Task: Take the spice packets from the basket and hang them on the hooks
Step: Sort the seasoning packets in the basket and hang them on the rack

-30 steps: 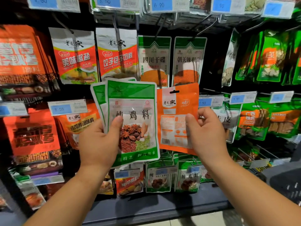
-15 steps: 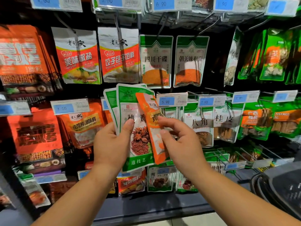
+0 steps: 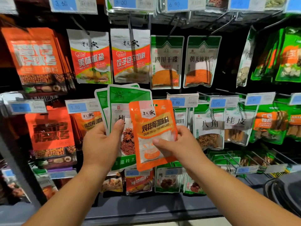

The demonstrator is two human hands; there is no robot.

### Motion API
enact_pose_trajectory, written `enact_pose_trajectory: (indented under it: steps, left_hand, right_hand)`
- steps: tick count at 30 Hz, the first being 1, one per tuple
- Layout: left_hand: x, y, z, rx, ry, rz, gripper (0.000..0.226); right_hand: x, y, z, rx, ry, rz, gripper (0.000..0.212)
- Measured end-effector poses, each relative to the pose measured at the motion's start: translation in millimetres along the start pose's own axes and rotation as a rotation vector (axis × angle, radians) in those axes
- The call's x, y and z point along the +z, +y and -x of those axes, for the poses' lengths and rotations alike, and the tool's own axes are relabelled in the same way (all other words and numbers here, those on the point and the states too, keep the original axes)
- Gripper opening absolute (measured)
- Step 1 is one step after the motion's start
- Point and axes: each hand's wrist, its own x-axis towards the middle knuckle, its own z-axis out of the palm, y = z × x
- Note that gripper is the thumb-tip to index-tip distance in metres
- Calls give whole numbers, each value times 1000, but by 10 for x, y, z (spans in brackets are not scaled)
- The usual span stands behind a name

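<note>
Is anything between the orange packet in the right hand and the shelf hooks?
Yes. The green packets, held in the left hand, lie right behind the orange packet, between it and the shelf straight ahead.

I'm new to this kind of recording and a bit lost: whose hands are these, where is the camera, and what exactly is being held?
No machine here: a person works with two bare hands. The single picture comes from a camera worn on the head, looking forward and down. The left hand holds a fan of green-and-white plastic spice packets, thumb on the front one. The right hand pinches an orange plastic packet in front of them. Behind, other packets hang on metal hooks, with blue price tags at the hook ends. The dark basket shows at the lower right edge.
</note>
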Motion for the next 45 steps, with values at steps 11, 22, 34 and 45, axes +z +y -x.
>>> enact_pose_trajectory:
  steps: [11,22,34,45]
  left_hand:
    - [-515,-190,-218,37,141,-124,51]
    - [-816,-250,-310,43,243,-137,31]
    - [-844,-303,-314,5,170,-75,47]
    - [-839,-354,-307,-29,138,19,30]
  right_hand:
    - [218,214,-180,97,-122,-66,22]
    - [556,352,-346,-34,24,48,21]
    - [725,332,-462,-137,99,77,21]
    - [892,371,-760,-173,152,182,22]
